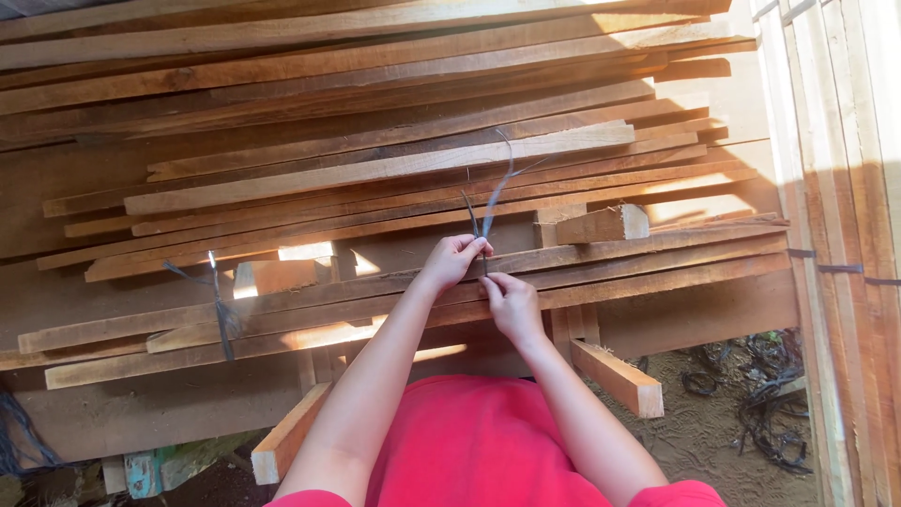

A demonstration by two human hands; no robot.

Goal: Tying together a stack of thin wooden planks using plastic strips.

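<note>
Both hands pinch a dark strap (492,202) at the frame's centre over the planks (375,169). Left hand (452,261) and right hand (511,305) are closed on it; its free ends run up toward 12–1 o'clock.

Two hands: left hand (452,260), right hand (512,305). Two dark straps: one held (490,202), one tied (221,314). One stack of planks (375,169). One short wood block (605,223).
</note>
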